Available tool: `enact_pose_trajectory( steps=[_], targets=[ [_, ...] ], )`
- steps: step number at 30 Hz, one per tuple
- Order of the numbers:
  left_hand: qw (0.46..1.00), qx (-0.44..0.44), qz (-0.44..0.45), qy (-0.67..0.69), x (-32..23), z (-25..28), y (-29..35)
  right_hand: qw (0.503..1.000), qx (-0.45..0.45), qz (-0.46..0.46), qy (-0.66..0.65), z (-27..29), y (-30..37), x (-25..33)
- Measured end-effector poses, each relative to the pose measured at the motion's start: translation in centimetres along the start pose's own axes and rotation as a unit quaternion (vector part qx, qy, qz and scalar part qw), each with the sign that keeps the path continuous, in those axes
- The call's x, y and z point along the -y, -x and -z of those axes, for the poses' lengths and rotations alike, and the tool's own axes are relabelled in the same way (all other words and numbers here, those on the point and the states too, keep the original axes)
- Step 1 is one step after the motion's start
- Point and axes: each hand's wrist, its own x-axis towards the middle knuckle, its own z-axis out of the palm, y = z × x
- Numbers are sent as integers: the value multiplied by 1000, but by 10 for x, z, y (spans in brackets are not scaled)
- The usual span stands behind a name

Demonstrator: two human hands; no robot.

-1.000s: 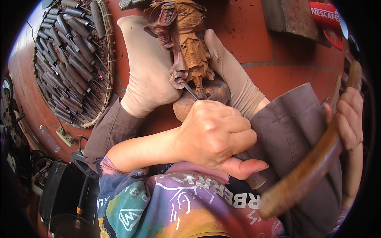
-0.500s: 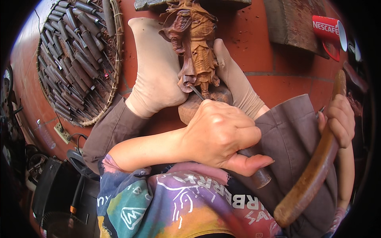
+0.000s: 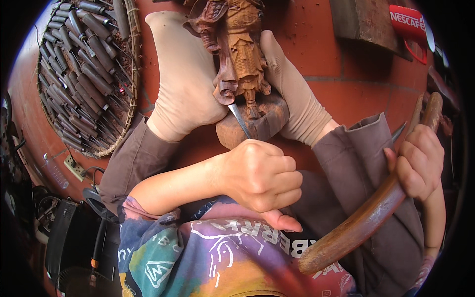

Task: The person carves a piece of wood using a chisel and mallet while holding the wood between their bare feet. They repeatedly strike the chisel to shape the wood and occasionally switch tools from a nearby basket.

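A carved wooden figure (image 3: 242,54) lies between my two sock-covered feet, its round base (image 3: 269,114) toward me. My left hand (image 3: 262,175) is closed round a chisel (image 3: 240,120). The blade's tip meets the curled lower edge of the carving beside the base, and the handle is hidden by my fist. On the right, my right hand (image 3: 420,161) grips a curved wooden club (image 3: 356,227), its thick end slanting down toward my lap. A pointed metal tip (image 3: 398,131) shows beside the right thumb; what it belongs to is mostly hidden.
At the far left a round woven basket (image 3: 132,99) holds many wooden-handled carving tools (image 3: 81,74). A wooden block (image 3: 363,22) and a red mug (image 3: 408,22) stand at the upper right. Wood chips dot the red tiled floor (image 3: 316,49). A power socket (image 3: 74,167) and black equipment (image 3: 69,232) are at left.
The club's thick end has swung left and up, nearer my left fist. My left hand has shifted a little left and down, and more of the chisel blade shows. The whole view has shifted slightly.
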Motion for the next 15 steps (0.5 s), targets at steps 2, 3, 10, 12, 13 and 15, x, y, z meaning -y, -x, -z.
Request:
enact_pose_trajectory(
  steps=[2,3,10,12,13,15],
  targets=[
    [1000,8,-13,19,5,2,-5,1000,21,-6,14,10,-6,9],
    [1000,13,-11,19,5,3,-5,1000,23,-4,17,9,-7,10],
    [999,28,7,30,6,4,-3,999,13,3,37,3,-9,11],
    [999,34,15,29,5,4,-2,999,14,0,32,1,-9,11],
    [999,38,20,27,5,4,-2,999,16,0,29,1,-8,11],
    [999,39,25,30,5,5,-4,999,29,-1,32,5,-8,13]
  ],
)
